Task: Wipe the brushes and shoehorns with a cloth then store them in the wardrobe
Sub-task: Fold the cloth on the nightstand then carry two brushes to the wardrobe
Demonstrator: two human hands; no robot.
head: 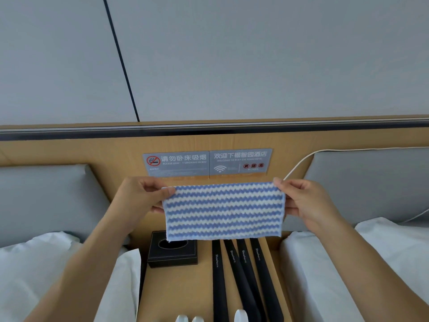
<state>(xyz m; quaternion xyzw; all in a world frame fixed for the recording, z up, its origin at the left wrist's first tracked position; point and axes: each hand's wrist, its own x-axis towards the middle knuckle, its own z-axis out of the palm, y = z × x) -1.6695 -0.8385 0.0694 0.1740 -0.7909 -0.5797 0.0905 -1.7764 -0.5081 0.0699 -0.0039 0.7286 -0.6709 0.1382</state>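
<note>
Both forearms enter from the lower edge and rise to the middle of the view. Left hand (139, 196) pinches the left edge of the cloth (224, 211), thumb on the near face and the other fingers behind. Right hand (308, 201) pinches the right edge in the same manner. Between the two hands the cloth is stretched flat and upright, blue and white in zigzag bands, clear of the counter (176, 291) below it.

Directly beneath the cloth lie four black shoehorns (241, 275), side by side on the counter, each printed "Shoehorn", their far ends hidden behind the cloth's lower hem. White rounded tips (190, 319) show at the bottom edge of the view; what they belong to cannot be told. No brush can be identified.

Left of the shoehorns stands a black tissue box (173, 252). Behind the counter, a wooden panel carries two grey signs (206, 162). A white bed (325, 275) flanks the counter on the right and a second one on the left, and a white cable (299, 163) runs along the right-hand headboard.

Progress assessment: early stage. The cloth is in hand but touches nothing. All four shoehorns appear unwiped and unstored. Wiping every item and carrying it to the wardrobe, which is out of view, remain to be done.
</note>
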